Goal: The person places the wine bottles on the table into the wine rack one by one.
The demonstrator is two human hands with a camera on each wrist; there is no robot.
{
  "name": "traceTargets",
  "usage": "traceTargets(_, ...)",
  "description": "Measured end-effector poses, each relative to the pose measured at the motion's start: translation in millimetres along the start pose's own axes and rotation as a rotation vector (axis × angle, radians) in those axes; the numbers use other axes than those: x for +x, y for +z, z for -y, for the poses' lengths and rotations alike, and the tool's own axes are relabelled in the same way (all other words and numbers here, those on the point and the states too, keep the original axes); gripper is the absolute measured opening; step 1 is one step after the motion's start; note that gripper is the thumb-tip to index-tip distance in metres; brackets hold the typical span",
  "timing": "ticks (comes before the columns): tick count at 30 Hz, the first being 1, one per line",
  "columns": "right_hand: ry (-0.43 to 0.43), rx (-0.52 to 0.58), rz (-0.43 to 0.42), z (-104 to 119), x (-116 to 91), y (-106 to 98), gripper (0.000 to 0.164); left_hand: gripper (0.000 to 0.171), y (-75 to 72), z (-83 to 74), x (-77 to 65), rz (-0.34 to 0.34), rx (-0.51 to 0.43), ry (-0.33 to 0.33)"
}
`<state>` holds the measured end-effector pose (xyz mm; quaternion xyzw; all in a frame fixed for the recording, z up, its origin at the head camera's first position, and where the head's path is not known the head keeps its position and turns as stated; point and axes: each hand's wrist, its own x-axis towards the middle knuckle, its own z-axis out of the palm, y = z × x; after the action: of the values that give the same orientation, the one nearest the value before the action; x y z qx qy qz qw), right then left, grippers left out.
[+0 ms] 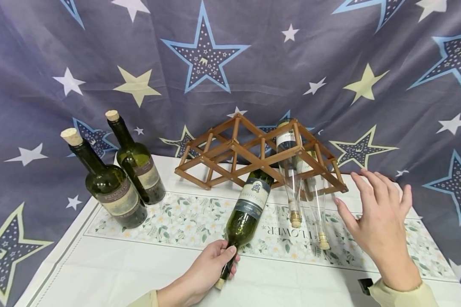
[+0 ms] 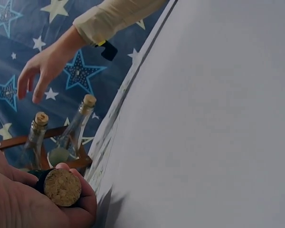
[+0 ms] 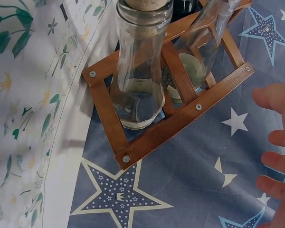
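Observation:
My left hand (image 1: 211,266) grips the neck of a green wine bottle (image 1: 249,204), whose base end lies in a lower opening of the wooden wine rack (image 1: 261,160). In the left wrist view the bottle's cork (image 2: 62,187) pokes out between thumb and fingers. Two clear corked bottles slant out of the rack: one (image 1: 291,170) from an upper opening, the other (image 1: 318,204) from a lower right one. My right hand (image 1: 384,221), fingers spread and holding nothing, hovers right of the rack, apart from it.
Two dark green corked bottles, one in front (image 1: 115,196) and one behind (image 1: 142,168), stand upright at the table's left. A flower-printed white cloth (image 1: 111,264) covers the table. Behind hangs a star-patterned curtain (image 1: 253,85). A small black object (image 1: 365,285) sits by the right cuff.

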<state>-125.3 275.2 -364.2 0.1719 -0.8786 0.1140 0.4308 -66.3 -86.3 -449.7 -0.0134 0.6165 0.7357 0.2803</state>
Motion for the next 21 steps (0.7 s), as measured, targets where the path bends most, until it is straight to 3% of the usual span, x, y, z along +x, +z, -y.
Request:
traceTargets(12,-0.001,0.008,0.002,1.0,-1.6,2.2,0.065,0.040,13.0,-1.9,3.3,0.021,-0.100,-0.001)
traceTargets(21,0.011,0.012,0.046,-5.1,-4.5,4.9,0.068,0.040,17.5,-3.8,3.5,0.034,-0.119,-0.007)
